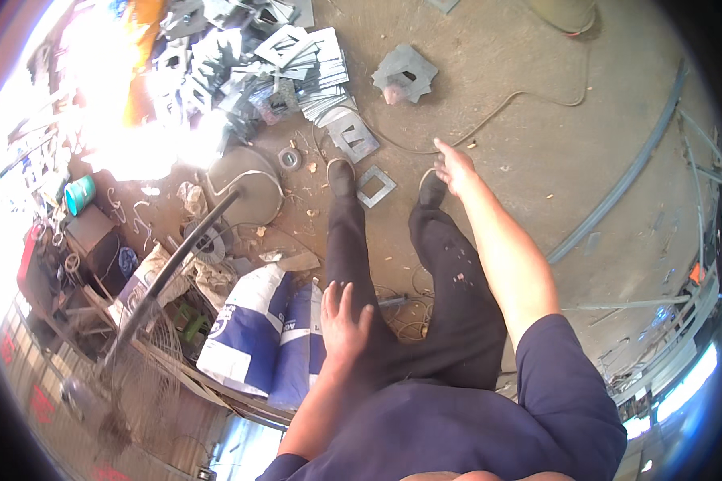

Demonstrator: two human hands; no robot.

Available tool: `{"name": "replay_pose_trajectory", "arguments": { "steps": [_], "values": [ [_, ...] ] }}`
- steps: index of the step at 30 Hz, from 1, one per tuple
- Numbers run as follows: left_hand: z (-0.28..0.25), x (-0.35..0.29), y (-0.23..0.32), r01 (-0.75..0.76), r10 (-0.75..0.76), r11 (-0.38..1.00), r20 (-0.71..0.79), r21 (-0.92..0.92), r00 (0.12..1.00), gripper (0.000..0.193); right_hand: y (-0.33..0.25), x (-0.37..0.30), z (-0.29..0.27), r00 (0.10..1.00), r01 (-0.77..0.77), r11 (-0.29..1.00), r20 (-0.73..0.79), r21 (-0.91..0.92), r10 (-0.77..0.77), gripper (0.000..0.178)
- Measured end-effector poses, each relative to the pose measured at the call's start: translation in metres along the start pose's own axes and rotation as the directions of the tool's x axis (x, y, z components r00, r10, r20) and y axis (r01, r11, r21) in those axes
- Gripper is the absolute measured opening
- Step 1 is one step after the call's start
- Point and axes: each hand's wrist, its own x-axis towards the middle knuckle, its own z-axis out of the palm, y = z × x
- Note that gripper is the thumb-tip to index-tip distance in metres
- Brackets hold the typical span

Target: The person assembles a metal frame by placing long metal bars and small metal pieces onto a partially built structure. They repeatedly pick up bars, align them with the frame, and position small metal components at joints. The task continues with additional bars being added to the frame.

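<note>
My left hand (345, 322) has its fingers spread and holds nothing; it lies on or just above my left thigh. My right hand (455, 170) reaches forward over my right shoe (432, 191), fingers stretched out and the palm bare. On the floor between my shoes is a square metal frame (384, 195) with a cut-out middle. Just beyond it lies a flat metal plate (363, 147) with dark slots. A small group of grey metal plates (419, 62) sits farther ahead, apart from my right hand.
Many cut metal plates (326, 58) are heaped ahead on the left. A thin cable (497, 111) winds across the floor. White-and-blue sacks (249, 325), a pole (172, 276), a fan cage (156, 361) and a teal bucket (79, 195) stand left. A long grey strip (618, 192) curves along the right.
</note>
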Motion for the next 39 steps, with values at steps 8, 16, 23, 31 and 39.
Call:
{"name": "replay_pose_trajectory", "arguments": {
  "steps": [8, 16, 23, 31, 39],
  "values": [
    [-0.04, 0.116, -0.002, -0.036, 0.025, 0.983, 0.063, 0.182, 0.998, 0.062, -0.048, 0.262, 0.109, 0.958, 0.068, 0.987, -0.287, 0.146, -0.023, 0.066],
    [-0.061, 0.141, -0.027, 0.009, -0.012, 0.996, 0.024, 0.094, 1.0, 0.053, -0.057, 0.275, 0.126, 0.929, 0.135, 0.944, -0.37, 0.3, -0.016, 0.05],
    [-0.068, 0.146, -0.027, 0.023, -0.027, 0.995, 0.038, 0.096, 0.999, 0.052, -0.068, 0.249, 0.11, 0.987, 0.1, 0.951, -0.148, 0.291, -0.058, 0.059],
    [-0.07, 0.146, -0.001, 0.046, -0.054, 0.991, 0.057, 0.128, 0.997, 0.054, -0.073, 0.213, 0.119, 0.766, 0.574, 0.806, -0.254, -0.143, -0.59, 0.043],
    [-0.056, 0.076, 0.015, 0.117, -0.116, 0.99, 0.016, -0.075, 0.993, 0.069, -0.041, -0.092, 0.033, 0.834, 0.447, 0.654, 0.02, -0.611, -0.552, 0.052]
  ]
}}
